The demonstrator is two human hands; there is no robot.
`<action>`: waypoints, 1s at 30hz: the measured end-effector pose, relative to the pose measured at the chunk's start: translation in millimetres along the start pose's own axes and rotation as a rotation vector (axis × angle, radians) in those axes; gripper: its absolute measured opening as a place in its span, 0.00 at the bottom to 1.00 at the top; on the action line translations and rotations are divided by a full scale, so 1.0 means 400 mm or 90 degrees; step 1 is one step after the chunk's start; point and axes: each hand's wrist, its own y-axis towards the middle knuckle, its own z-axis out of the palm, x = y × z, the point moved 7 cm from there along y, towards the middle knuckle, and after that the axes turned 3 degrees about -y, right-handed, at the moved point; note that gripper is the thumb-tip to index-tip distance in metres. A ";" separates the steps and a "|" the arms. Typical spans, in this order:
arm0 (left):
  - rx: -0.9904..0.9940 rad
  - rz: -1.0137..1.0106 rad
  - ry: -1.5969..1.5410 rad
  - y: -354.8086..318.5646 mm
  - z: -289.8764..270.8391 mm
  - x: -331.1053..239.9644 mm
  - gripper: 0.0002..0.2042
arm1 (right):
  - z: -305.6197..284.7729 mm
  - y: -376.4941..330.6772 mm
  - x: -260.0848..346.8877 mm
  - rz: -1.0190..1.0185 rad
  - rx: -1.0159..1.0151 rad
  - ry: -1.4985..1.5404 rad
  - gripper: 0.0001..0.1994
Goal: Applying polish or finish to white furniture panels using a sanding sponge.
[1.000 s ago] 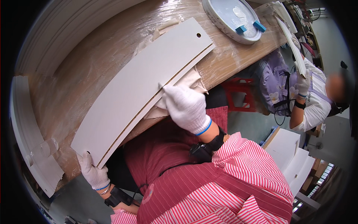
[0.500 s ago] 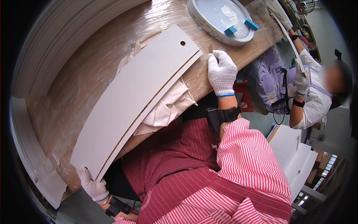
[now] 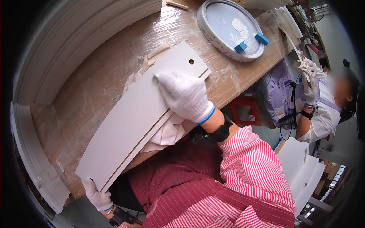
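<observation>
The long white panel (image 3: 125, 125) lies aslant along the near edge of the desk (image 3: 110, 57), with crumpled cream cloth (image 3: 167, 135) beneath it. The left hand (image 3: 98, 195) grasps the panel's end at that edge. The right hand (image 3: 186, 93) is curled, fingertips down on the panel's upper face toward the other end; blur hides whether it pinches anything. The step in hand looks like working over this face; a stroke here probably calls for light, even pressure and a firm left hold. The panel is flat, smooth and matt, gently curved lengthwise, with a narrow groove beside its near side and a round hole. The gloves are knitted; glossy, wrinkled film covers the desk. Toward its far right corner sits a round grey lid (image 3: 220, 24) bearing white paste (image 3: 238, 25) and two blue blocks (image 3: 240, 47).
</observation>
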 end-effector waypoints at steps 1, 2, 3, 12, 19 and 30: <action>0.018 0.015 -0.013 -0.002 0.013 -0.003 0.25 | 0.016 0.011 0.035 -0.088 -0.018 -0.049 0.10; -0.040 0.016 -0.012 0.000 0.002 -0.005 0.25 | 0.011 0.019 0.006 0.011 -0.071 -0.048 0.09; -0.009 0.002 -0.011 0.002 0.015 -0.002 0.26 | 0.007 0.030 -0.034 0.072 -0.098 -0.050 0.09; 0.043 0.020 -0.069 0.000 0.005 0.003 0.27 | 0.031 0.048 -0.112 0.124 -0.174 -0.113 0.04; 0.087 0.046 -0.066 -0.004 0.036 -0.001 0.29 | 0.157 0.028 0.405 -0.186 0.105 0.088 0.09; 0.125 0.085 -0.140 -0.019 0.102 -0.015 0.25 | -0.057 0.081 -0.225 0.236 -0.261 -0.234 0.08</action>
